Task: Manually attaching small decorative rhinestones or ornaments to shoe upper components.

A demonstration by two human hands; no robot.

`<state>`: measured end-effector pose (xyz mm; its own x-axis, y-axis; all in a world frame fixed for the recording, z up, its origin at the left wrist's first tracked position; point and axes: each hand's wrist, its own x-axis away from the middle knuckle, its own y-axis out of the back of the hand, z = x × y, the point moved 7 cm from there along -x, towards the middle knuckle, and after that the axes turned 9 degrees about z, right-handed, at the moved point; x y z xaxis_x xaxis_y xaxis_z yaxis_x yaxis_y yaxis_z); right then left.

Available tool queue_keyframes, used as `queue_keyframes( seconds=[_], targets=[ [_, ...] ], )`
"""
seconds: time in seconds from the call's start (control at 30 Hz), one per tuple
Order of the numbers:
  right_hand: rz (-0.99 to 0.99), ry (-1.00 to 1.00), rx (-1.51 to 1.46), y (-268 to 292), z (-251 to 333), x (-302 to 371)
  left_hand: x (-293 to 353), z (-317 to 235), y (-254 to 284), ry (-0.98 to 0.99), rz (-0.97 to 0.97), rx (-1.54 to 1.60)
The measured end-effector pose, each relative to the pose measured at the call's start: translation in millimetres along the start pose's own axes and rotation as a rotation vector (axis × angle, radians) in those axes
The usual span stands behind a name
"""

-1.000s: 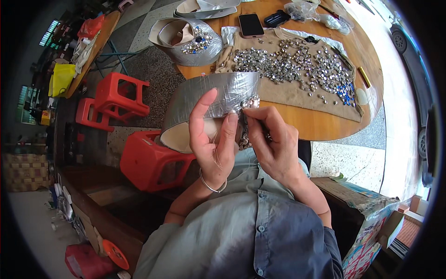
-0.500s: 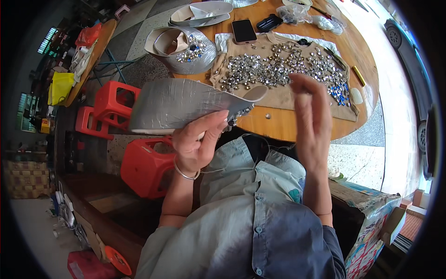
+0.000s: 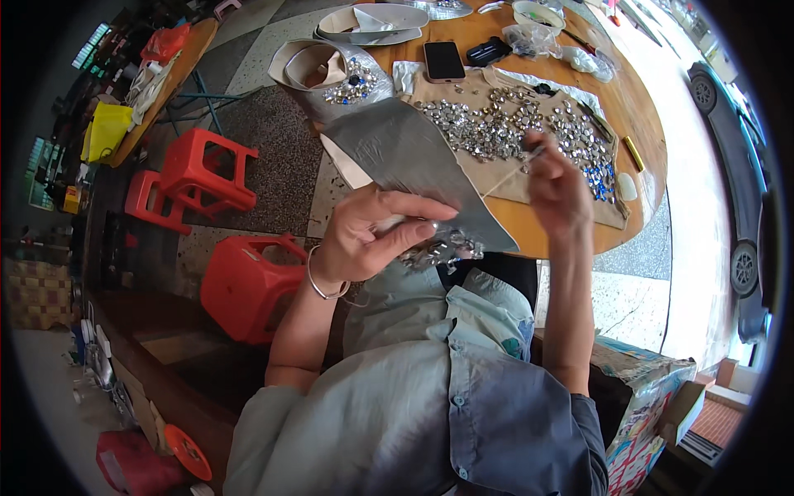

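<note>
My left hand (image 3: 372, 236) grips a curved silver-grey leather-like piece (image 3: 405, 153) with a pale lining, tilted in front of me over the table's near edge. A cluster of clear rhinestones (image 3: 447, 250) is attached to the piece, just below my left fingertips. To the right, my right hand (image 3: 558, 186) is raised over the table with its fingers pinched together. A thin pale thread (image 3: 503, 182) stretches from the piece's edge up to those fingers. Whether a needle is in the pinch I cannot tell.
Loose silver and blue rhinestones (image 3: 496, 128) lie on a tan cloth (image 3: 504, 182) on the round wooden table (image 3: 649, 99). A similar rolled piece (image 3: 306, 95), a phone (image 3: 444, 62) and plastic bags (image 3: 529, 40) stand around it. Red stools (image 3: 248, 285) are at the left.
The silver piece has turned so its right end points down toward me, and the rhinestone cluster shows more. My right hand's fingers have closed into a pinch, with the thread drawn taut.
</note>
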<state>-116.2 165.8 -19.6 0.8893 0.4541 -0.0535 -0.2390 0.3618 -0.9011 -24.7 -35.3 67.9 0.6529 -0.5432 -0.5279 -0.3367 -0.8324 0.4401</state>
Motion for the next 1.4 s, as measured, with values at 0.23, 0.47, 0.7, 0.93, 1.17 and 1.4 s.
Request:
queue_keyframes(
  seconds=[0.23, 0.47, 0.7, 0.93, 1.17, 1.4],
  targets=[
    [0.000, 0.374, -0.364, 197, 298, 198, 51, 23, 55, 0.362, -0.279, 0.439],
    [-0.400, 0.673, 0.302, 242, 416, 361, 97, 35, 107, 0.435, -0.315, 0.426],
    [-0.633, 0.818, 1.138, 163, 374, 372, 92, 26, 108, 0.419, -0.260, 0.543],
    [-0.637, 0.609, 1.353, 22, 181, 164, 40, 28, 31, 0.446, -0.151, 0.461],
    [0.142, -0.061, 1.082, -46, -46, 45, 16, 26, -15, 0.451, -0.044, 0.581],
    [0.511, 0.215, 1.369, -79, -51, 44, 11, 27, -26, 0.435, -0.027, 0.692]
  ],
)
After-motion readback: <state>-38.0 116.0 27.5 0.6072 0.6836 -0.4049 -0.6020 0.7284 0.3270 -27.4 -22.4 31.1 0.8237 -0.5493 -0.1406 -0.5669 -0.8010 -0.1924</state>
